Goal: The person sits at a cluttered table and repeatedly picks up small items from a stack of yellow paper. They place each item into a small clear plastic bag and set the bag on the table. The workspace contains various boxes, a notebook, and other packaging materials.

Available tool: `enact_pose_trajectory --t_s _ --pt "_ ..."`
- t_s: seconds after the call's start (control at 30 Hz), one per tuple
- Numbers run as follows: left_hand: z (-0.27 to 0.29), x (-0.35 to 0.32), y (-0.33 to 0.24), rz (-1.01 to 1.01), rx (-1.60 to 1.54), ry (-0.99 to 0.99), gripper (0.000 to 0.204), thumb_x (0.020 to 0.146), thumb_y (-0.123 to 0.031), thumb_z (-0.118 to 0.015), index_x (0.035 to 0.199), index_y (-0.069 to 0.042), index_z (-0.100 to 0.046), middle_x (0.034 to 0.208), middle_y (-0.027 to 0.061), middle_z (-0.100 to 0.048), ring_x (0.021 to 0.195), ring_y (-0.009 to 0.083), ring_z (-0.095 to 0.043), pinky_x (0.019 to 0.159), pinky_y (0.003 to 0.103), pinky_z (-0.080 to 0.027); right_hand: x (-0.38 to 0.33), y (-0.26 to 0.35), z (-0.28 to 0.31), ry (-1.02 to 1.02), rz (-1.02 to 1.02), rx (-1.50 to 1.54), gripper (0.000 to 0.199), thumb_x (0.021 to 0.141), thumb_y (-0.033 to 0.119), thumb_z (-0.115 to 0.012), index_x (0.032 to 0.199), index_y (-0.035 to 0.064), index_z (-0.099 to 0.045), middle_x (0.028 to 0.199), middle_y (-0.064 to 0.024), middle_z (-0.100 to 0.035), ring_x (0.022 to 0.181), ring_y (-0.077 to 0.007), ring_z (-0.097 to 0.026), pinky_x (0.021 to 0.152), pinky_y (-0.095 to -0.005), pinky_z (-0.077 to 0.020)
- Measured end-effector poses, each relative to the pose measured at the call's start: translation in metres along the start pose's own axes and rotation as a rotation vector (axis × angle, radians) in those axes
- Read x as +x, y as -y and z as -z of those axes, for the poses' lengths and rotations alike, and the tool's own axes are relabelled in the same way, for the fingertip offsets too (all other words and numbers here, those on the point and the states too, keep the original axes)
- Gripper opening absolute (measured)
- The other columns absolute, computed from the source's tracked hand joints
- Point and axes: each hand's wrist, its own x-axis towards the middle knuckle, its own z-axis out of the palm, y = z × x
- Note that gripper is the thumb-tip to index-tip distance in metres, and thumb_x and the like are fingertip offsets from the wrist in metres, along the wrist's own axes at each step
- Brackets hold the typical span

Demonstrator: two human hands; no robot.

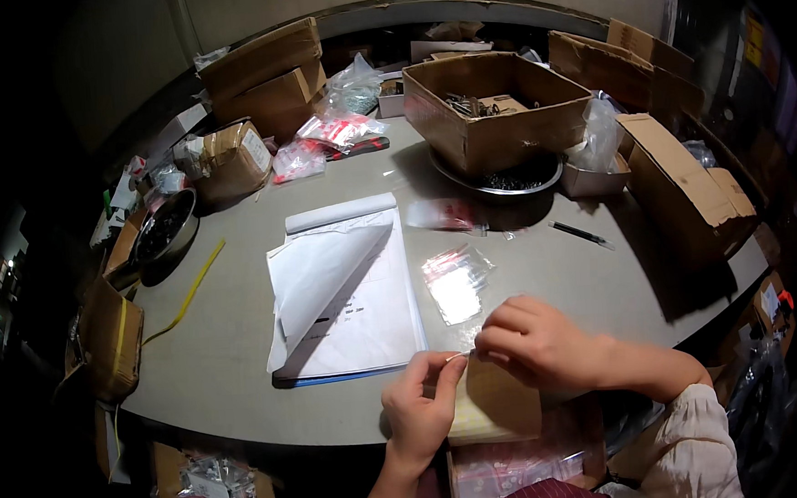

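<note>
At the table's near edge, a pale yellowish sheet (492, 409) with a faint grid pattern hangs below my fingers; it resembles a sheet of small stickers. Thumb and index finger of my left hand (419, 403) pinch its upper left corner, where a white edge curls. My right hand (541, 345) is closed at the sheet's upper right, its fingertips bunched and partly hidden. Just beyond my hands lies a stack of small clear zip bags (456, 286) with red edges. To the left, a pad of paper (368, 342) rests with its top pages folded back.
A large open cardboard box (501, 138) sits over a metal bowl (515, 182) of dark small parts. A black pen (582, 235) lies right of centre. Another metal bowl (167, 225) and a yellow strap (187, 294) are at left. Below the edge is a box of plastic bags (522, 474).
</note>
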Motion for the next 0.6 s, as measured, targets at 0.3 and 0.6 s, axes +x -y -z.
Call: enact_pose_trajectory --t_s 0.3,0.6 --pt "0.0 0.005 -0.003 0.143 -0.037 -0.015 0.015 0.098 -0.012 -0.077 0.099 0.003 -0.074 0.077 0.0022 -0.072 0.069 0.0061 -0.063 0.063 0.024 -0.05 0.038 -0.093 0.001 0.106 -0.366 0.172 0.02 0.089 0.011 -0.076 0.105 0.0002 -0.071 0.088 -0.0138 -0.072 0.078 -0.028 -0.07 0.071 -0.0382 -0.0556" --pt "0.003 0.004 0.0 0.147 -0.053 0.012 0.016 0.097 -0.013 -0.079 0.101 0.001 -0.076 0.08 0.0053 -0.075 0.073 0.0088 -0.069 0.068 0.025 -0.054 0.071 -0.131 -0.007 0.525 -0.613 -0.384 0.036 0.087 0.033 -0.08 0.101 0.0016 -0.073 0.087 -0.0207 -0.074 0.085 -0.0412 -0.073 0.076 -0.0487 -0.0572"
